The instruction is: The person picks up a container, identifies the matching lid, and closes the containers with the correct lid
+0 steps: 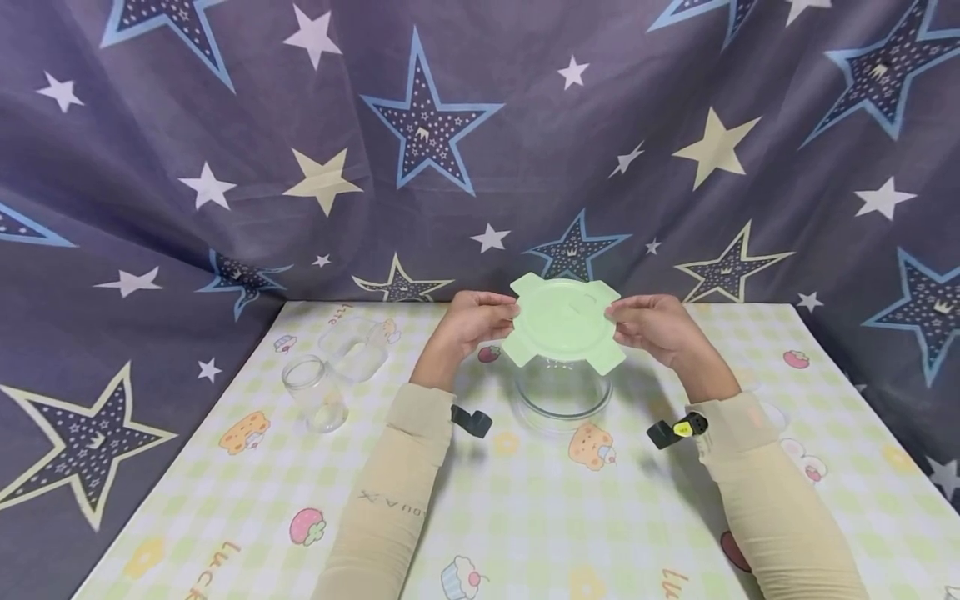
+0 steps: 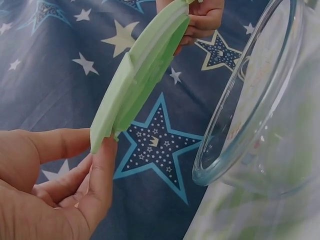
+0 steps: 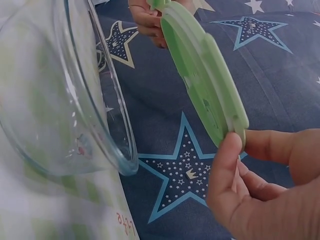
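A light green plastic lid (image 1: 564,321) with flaps spread outward is held up in the air by both hands. My left hand (image 1: 477,321) pinches its left edge between thumb and fingers; my right hand (image 1: 652,325) pinches the opposite edge. Under the lid a round clear glass bowl (image 1: 562,408) stands on the table, its far rim partly hidden in the head view. Both wrist views show a gap between the lid (image 2: 135,75) and the rim of the bowl (image 3: 112,155).
Left of the arms, a clear jar (image 1: 315,396) stands on the table, with a clear squarish container (image 1: 356,350) behind it. A patterned cloth (image 1: 247,517) covers the table. Behind the table hangs a dark curtain (image 1: 525,167) printed with stars.
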A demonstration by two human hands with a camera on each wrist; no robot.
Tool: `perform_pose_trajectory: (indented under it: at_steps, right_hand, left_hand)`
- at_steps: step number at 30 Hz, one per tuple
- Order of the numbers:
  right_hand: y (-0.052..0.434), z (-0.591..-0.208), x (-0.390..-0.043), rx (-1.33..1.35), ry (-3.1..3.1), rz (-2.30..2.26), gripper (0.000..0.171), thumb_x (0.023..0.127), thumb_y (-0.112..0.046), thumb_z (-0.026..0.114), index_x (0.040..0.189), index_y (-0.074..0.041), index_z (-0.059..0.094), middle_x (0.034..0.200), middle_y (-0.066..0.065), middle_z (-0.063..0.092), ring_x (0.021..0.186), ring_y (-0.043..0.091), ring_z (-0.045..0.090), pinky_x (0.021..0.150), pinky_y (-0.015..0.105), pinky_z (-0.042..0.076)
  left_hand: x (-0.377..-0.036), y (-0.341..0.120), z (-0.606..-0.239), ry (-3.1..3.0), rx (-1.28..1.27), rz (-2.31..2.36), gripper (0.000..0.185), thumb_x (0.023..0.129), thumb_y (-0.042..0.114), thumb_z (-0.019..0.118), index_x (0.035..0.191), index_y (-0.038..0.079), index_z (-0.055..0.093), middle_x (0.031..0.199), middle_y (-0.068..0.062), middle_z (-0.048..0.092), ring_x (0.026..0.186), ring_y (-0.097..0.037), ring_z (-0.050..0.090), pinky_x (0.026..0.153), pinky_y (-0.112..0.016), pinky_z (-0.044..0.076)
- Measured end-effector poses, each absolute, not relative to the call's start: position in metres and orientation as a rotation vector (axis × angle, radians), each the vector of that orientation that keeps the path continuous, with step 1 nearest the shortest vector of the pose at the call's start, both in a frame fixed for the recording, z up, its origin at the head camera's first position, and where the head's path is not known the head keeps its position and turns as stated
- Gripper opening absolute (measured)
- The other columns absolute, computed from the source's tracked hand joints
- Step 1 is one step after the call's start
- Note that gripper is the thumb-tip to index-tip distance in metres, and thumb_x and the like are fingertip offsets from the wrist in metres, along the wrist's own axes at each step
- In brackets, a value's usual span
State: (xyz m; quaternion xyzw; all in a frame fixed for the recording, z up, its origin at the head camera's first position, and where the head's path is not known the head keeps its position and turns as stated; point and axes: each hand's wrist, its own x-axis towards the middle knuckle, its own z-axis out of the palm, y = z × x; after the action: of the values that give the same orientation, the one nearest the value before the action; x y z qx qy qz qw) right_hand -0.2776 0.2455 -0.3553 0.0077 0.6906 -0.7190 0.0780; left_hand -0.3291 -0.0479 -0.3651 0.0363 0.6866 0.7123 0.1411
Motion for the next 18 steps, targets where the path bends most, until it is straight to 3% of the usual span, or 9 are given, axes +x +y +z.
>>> perform_pose_trajectory:
  at_steps: [12, 18]
  right_hand:
    - [0.246, -0.359, -0.278, 0.003, 2.125, -2.007, 0.015, 0.098, -0.002, 0.065, 0.11, 0.006, 0.061, 0.086, 0.0, 0.069, 0.071, 0.009, 0.067, 0.073, 0.023, 0.061]
    - [0.246, -0.364, -0.275, -0.011, 2.158, -1.908, 0.026, 0.099, -0.003, 0.063, 0.117, 0.014, 0.055, 0.085, 0.0, 0.067, 0.071, 0.008, 0.065, 0.075, 0.023, 0.061]
  left_hand:
    - [-0.328, -0.055, -0.372, 1.918, 0.163, 2.006, 0.032, 0.093, -0.004, 0.069, 0.125, -0.011, 0.065, 0.088, -0.007, 0.068, 0.069, -0.016, 0.066, 0.069, -0.024, 0.061]
    - [-0.324, -0.056, -0.381, 1.915, 0.17, 1.942, 0.025, 0.094, -0.003, 0.069, 0.118, -0.006, 0.065, 0.088, -0.006, 0.068, 0.073, -0.017, 0.066, 0.076, -0.028, 0.062]
